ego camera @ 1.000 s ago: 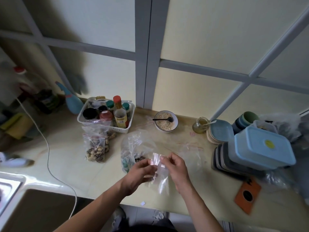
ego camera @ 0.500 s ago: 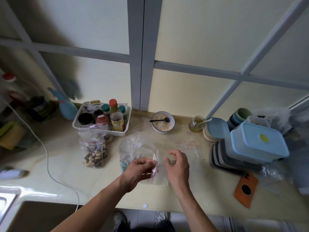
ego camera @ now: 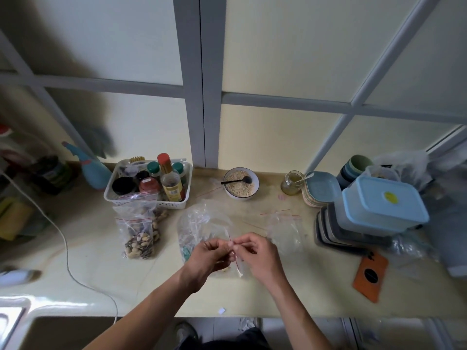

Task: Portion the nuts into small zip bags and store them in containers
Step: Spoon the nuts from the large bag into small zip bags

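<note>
Over the middle of the counter my left hand [ego camera: 211,253] and my right hand [ego camera: 257,253] meet fingertip to fingertip and pinch the red-lined top of a small clear zip bag [ego camera: 238,267]. The bag hangs below my fingers, its contents mostly hidden. A crumpled clear bag [ego camera: 199,223] lies just behind my hands. To the left stands a zip bag of mixed nuts [ego camera: 139,238]. Empty zip bags [ego camera: 284,228] lie to the right. Blue-lidded containers [ego camera: 384,205] are stacked at the right.
A white basket of bottles [ego camera: 149,185] stands at the back left, a bowl of crumbs with a black spoon [ego camera: 241,183] behind my hands, and a glass jar [ego camera: 292,183] beside stacked plates. An orange phone [ego camera: 370,276] lies front right. A white cable [ego camera: 65,251] crosses the left; a sink [ego camera: 15,322] lies front left.
My hands have drawn together, from holding the small bag apart by its sides to pinching its top edge with fingertips touching. The bag now hangs bunched beneath them.
</note>
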Tool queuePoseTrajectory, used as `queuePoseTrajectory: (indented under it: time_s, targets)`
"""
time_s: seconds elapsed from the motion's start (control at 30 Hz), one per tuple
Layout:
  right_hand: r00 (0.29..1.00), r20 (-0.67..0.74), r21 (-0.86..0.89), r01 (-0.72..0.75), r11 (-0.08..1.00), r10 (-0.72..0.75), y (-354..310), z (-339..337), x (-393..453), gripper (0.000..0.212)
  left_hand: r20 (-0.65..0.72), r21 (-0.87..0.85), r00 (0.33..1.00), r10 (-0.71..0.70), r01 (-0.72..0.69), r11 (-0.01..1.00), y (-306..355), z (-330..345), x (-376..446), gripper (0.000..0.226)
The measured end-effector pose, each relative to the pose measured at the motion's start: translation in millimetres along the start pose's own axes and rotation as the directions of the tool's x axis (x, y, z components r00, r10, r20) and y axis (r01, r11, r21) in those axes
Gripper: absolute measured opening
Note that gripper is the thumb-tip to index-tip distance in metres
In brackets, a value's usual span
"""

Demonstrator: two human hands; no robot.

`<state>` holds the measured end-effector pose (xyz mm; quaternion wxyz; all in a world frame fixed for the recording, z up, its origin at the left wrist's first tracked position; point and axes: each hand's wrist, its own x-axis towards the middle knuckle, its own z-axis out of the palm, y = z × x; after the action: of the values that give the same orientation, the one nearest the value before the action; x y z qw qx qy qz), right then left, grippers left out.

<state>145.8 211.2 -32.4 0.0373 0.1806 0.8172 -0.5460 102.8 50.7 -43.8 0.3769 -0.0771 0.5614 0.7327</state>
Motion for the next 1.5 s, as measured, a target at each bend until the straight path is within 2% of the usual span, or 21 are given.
queuePoseTrajectory:
  time_s: [0.1,0.17,0.33,0.47,0.5,0.57,0.63,0.7,0.77,0.87,0.97,1.07,1.17,1.23,1.3,1.37,1.43,1.5]
  targets:
    - [0.992,-0.100,-0.058,-0.081,0.995,0.075,0,-1,0,0.007,-0.033,0.165,0.999,0.014,-0.008,0.986,1,6,1,0.021]
    - [0.980,-0.185,-0.100,-0.090,0.991,0.071,0,7,-2,0.010,-0.098,0.290,0.994,0.048,-0.018,0.957,2,13,2,0.019]
    - [0.946,-0.310,-0.272,0.003,0.962,-0.091,3,19,-3,0.016,-0.204,0.420,0.973,0.107,-0.012,0.908,5,20,2,0.013]
    - [0.886,-0.436,-0.367,-0.016,0.930,-0.156,11,5,2,0.022,-0.243,0.527,0.957,0.157,-0.006,0.850,2,15,-3,0.019]
    - [0.893,-0.410,-0.388,0.013,0.922,-0.185,12,1,2,0.021,-0.258,0.547,0.950,0.178,-0.008,0.837,2,14,-4,0.021]
    - [0.950,-0.247,-0.373,0.088,0.924,-0.190,11,-1,1,0.020,-0.278,0.566,0.937,0.212,-0.018,0.824,3,12,-5,0.018]
    - [0.995,-0.020,-0.310,0.082,0.947,-0.093,7,3,0,0.036,-0.263,0.588,0.938,0.227,-0.031,0.808,6,11,-5,0.015]
    - [0.994,0.088,-0.345,0.094,0.934,-0.067,8,8,1,0.041,-0.234,0.644,0.942,0.239,-0.034,0.764,8,11,-5,0.016]
    - [0.992,0.063,-0.423,0.129,0.897,-0.113,11,8,3,0.030,-0.273,0.754,0.911,0.310,0.002,0.657,11,6,-5,0.018]
    - [0.997,-0.055,-0.447,0.023,0.894,-0.053,15,-2,9,0.016,-0.307,0.895,0.833,0.460,0.088,0.438,16,-5,-6,0.025]
    - [0.998,-0.051,-0.439,0.000,0.898,-0.025,14,-8,14,0.019,-0.253,0.929,0.838,0.484,0.071,0.364,17,-1,-4,0.022]
    - [0.982,-0.006,-0.380,0.173,0.909,-0.190,0,-8,11,0.028,-0.301,0.892,0.837,0.457,0.078,0.444,20,7,2,0.022]
    - [0.878,-0.039,-0.323,0.440,0.838,-0.477,-25,-4,2,0.012,-0.361,0.795,0.868,0.340,0.097,0.598,26,9,12,0.026]
    - [0.844,0.018,-0.308,0.514,0.801,-0.535,-34,1,-1,0.013,-0.367,0.691,0.902,0.227,0.101,0.716,30,8,17,0.030]
    - [0.888,0.099,-0.308,0.457,0.834,-0.450,-35,4,0,0.017,-0.358,0.524,0.929,0.091,0.120,0.843,33,7,20,0.027]
    - [0.935,0.197,-0.394,0.350,0.850,-0.294,-30,4,7,0.015,-0.359,0.412,0.933,0.012,0.147,0.899,36,4,22,0.023]
    - [0.950,0.276,-0.559,0.280,0.780,-0.144,-26,2,11,0.018,-0.362,0.448,0.932,0.023,0.152,0.881,39,2,23,0.021]
    - [0.952,0.306,-0.669,0.224,0.709,-0.012,-24,0,12,0.032,-0.338,0.622,0.937,0.088,0.152,0.768,39,-1,25,0.024]
